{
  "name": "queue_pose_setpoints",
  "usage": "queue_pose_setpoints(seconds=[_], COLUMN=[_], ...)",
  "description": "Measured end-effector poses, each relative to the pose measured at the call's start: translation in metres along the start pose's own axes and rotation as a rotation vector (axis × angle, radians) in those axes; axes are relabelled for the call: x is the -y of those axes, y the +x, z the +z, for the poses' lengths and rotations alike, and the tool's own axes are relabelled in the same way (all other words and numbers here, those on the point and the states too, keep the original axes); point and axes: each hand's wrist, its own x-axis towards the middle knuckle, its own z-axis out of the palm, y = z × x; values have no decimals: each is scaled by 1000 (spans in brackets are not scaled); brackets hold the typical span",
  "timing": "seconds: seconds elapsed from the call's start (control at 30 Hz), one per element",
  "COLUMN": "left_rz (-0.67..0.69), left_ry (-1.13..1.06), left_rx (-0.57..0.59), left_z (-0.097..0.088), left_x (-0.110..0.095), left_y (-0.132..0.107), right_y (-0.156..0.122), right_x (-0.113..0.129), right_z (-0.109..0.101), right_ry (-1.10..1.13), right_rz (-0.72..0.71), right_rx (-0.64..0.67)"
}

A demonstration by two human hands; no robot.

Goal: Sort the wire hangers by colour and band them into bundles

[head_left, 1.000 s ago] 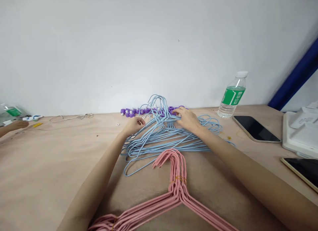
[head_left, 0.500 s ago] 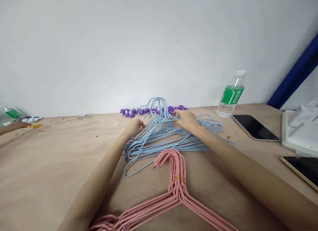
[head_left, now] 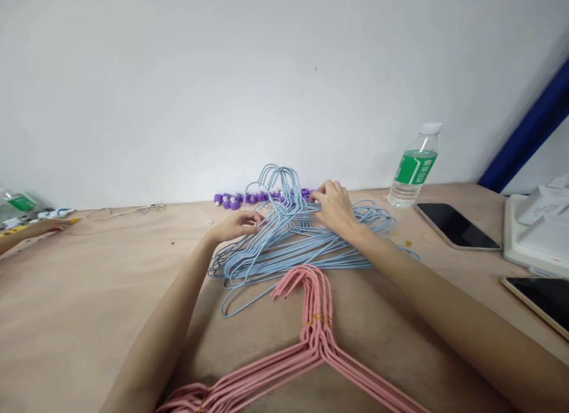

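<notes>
A loose stack of light-blue wire hangers (head_left: 284,247) lies tangled on the tan table (head_left: 89,306), its hooks raised and pointing away from me. My left hand (head_left: 239,225) grips the stack's left side, and my right hand (head_left: 334,208) pinches the wires on its right side. Nearer me lies a bundle of pink coated hangers (head_left: 316,336), tied with a yellow band (head_left: 317,319), touching neither hand. Behind the hooks, a row of purple plastic clips (head_left: 249,198) runs along the wall, partly hidden by the wires.
A water bottle with a green label (head_left: 413,169) stands at the back right, near a black phone (head_left: 457,226). A white plastic device (head_left: 537,229) and another phone (head_left: 544,300) sit further right. Another person's hand (head_left: 53,224) lies at the far left.
The blue hanger hooks have risen and leaned slightly left. Both my hands have shifted up with the wires. The other person's hand has moved right.
</notes>
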Motion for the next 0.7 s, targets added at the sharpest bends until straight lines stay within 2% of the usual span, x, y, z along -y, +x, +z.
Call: queue_pose_setpoints(seconds=[0.1,0.2,0.4,0.53,0.7], left_rz=[-13,-86,-172,-134,-70], left_ry=[34,113,206,148,61], left_rx=[-65,-146,-146,-151,-57], left_z=[3,10,18,13,4], left_x=[5,13,17,7,1], left_y=[3,7,8,6,3], right_y=[1,0,-1,1,1], right_x=[0,0,1,0,-1], right_z=[-2,-3,-3,-1,-3], right_ry=[4,18,27,40,35], right_rz=[6,28,48,14,19], right_rx=[26,78,97,106,138])
